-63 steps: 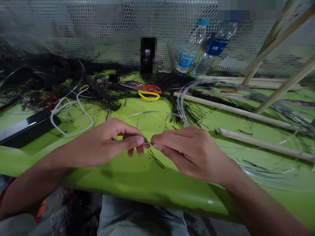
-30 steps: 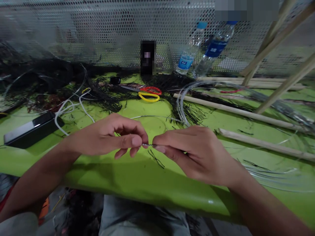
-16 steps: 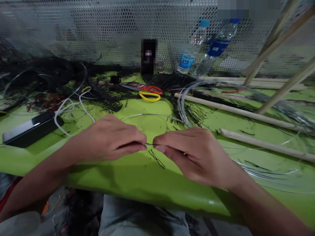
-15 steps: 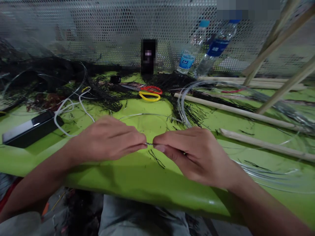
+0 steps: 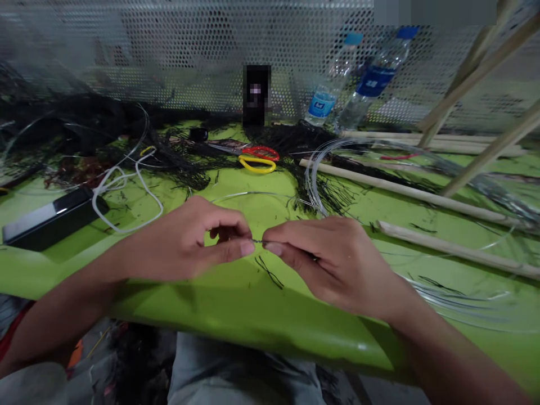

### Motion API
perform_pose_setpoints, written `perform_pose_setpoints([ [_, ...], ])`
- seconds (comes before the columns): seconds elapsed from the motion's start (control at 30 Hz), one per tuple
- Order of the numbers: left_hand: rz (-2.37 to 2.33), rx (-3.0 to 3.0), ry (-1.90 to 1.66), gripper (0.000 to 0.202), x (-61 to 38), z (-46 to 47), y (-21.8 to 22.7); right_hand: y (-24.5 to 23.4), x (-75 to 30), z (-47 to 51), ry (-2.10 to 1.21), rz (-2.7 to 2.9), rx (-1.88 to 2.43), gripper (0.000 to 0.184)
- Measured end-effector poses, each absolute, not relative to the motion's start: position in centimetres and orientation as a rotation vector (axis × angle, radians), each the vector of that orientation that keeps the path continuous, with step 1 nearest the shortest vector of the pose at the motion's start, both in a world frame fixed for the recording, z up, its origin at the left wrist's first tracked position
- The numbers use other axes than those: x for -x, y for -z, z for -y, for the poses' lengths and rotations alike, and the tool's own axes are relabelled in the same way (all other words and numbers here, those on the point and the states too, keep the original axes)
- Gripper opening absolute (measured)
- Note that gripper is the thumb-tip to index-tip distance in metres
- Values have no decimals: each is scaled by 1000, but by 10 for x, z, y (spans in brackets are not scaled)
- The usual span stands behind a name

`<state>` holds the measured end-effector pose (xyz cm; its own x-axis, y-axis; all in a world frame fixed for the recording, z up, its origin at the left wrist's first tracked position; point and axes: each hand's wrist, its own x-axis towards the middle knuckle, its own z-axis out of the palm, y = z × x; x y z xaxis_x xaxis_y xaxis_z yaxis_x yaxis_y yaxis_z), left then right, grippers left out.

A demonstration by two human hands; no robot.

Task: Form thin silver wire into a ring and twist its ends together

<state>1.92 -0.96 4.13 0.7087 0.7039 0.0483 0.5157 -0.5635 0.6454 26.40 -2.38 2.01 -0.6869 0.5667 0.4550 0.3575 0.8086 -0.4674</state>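
My left hand [image 5: 189, 242] and my right hand [image 5: 333, 261] meet above the front of the lime-green table [image 5: 236, 304]. Both pinch a thin silvery wire [image 5: 257, 241] with thumb and forefinger, fingertips almost touching. The wire arcs back from the pinch as a loop [image 5: 253, 194] lying on the table behind my hands. A few black thread scraps [image 5: 270, 273] lie just under the pinch.
Red and yellow scissors [image 5: 257, 158] lie in black netting [image 5: 181, 157] at the back. A coil of clear line [image 5: 314, 174], wooden sticks [image 5: 442, 244], two water bottles [image 5: 333, 84], a white cable [image 5: 126, 191] and a black box [image 5: 46, 219] surround the hands. A perforated metal screen [image 5: 189, 50] closes the back.
My left fingers have curled and shifted on the wire, thumb now forward under the pinch. The right hand holds almost still. The view has barely moved.
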Motion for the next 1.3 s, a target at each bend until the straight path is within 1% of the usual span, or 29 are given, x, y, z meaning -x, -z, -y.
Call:
perform_pose_setpoints([
  [0.1, -928, -2139, -353, 18, -15, 8, -44, -21, -263, 25, -450, 2411, 676, 16],
  [0.23, -1000, -2017, -264, 22, -11, 5, -43, -21, -261, 27, -447, 2445, 679, 15],
  [0.33, -938, -1946, -209, 24, -9, 2, -43, -20, -260, 29, -437, 2462, 685, 16],
  [0.4, -892, -1887, -232, 22, -9, 0, -42, -19, -260, 29, -432, 2456, 682, 16],
  [0.83, -857, -1947, -871, 5, -16, 2, -29, -24, -265, 24, -483, 2314, 743, 18],
  [0.93, -728, -2170, -1074, 16, -15, 3, -23, -26, -264, 25, -559, 2274, 725, 18],
  [1.03, -464, -2609, -1326, 24, -12, 4, -18, -28, -264, 26, -597, 2254, 694, 17],
  [1.1, -417, -2800, -1314, 27, -10, 5, -16, -28, -265, 26, -579, 2263, 691, 17],
  [1.2, -491, -2672, -1257, 31, -8, 3, -20, -28, -267, 25, -526, 2309, 673, 16],
  [1.23, -539, -2575, -1153, 29, -7, 1, -23, -28, -268, 25, -514, 2327, 656, 16],
  [1.3, -586, -2375, -766, 16, -7, -1, -30, -29, -270, 23, -510, 2369, 607, 16],
])
